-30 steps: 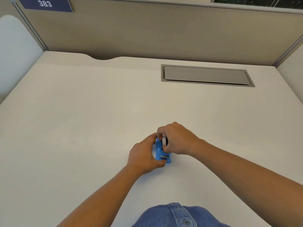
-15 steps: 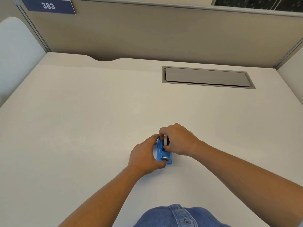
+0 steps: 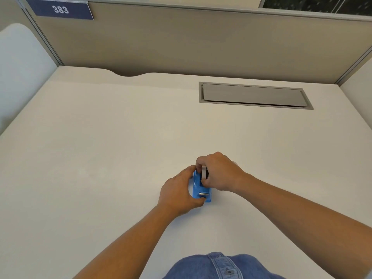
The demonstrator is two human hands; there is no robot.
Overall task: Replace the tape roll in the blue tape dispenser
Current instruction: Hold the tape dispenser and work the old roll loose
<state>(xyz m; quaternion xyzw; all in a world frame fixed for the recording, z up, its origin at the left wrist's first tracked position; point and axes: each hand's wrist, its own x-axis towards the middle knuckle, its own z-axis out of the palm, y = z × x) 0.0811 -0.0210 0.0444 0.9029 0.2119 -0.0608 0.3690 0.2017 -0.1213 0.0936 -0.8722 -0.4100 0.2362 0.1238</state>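
Note:
A small blue tape dispenser (image 3: 198,189) lies on the white desk (image 3: 100,158) near its front middle, metal cutter end toward me. My left hand (image 3: 179,191) wraps around the dispenser's left side and holds it down. My right hand (image 3: 218,172) pinches a whitish tape roll (image 3: 204,172) that stands on edge in the dispenser's far end. How deep the roll sits in the dispenser is hidden by my fingers.
A grey cable hatch (image 3: 254,95) is set flush in the desk at the back right. Beige partition walls (image 3: 181,41) close the back, with a blue "383" plate (image 3: 60,9) at top left. My denim shirt (image 3: 217,266) shows at the bottom edge.
Both hands stay on the dispenser and the roll with almost no movement. The camera has tipped slightly, so everything sits a little lower in view.

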